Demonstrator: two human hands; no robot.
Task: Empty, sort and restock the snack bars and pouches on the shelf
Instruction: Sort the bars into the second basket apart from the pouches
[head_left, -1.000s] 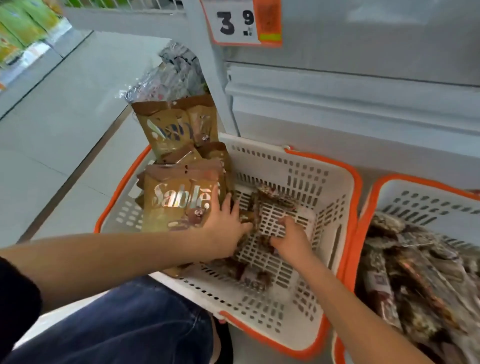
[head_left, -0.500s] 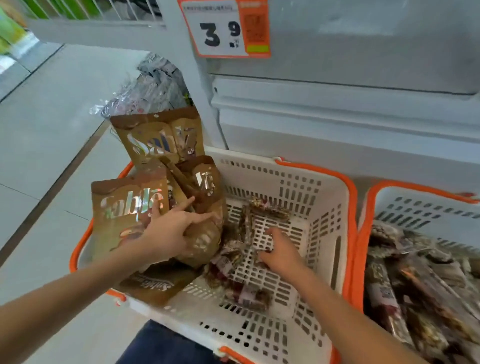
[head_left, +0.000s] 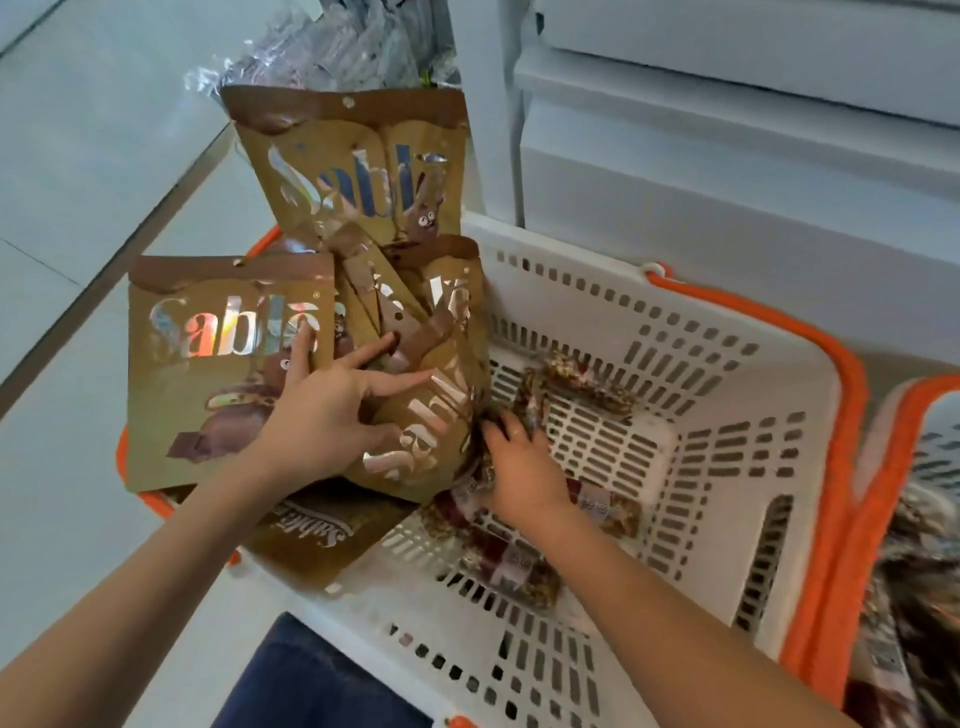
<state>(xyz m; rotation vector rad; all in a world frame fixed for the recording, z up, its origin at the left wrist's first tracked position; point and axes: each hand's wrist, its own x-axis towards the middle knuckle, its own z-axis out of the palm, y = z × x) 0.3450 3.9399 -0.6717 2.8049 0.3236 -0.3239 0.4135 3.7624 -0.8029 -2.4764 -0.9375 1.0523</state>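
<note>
Two baskets (head_left: 675, 364) hold mixed stock, so sorting looks midway; restocking not begun. Brown pouches (head_left: 228, 364) stand at centre left, left hand (head_left: 332, 415) spread flat against them. Snack bars (head_left: 498, 561) lie at centre; right hand (head_left: 519, 467) curls among them, grip unclear.

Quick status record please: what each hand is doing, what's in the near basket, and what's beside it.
left hand: fingers spread, pressing the brown Sable pouches toward the basket's left side
right hand: down among the snack bars, fingers hidden; grip unclear
basket: white with orange rim, pouches left, bars loose on the bottom
second basket: on the right, holds more bars
</note>
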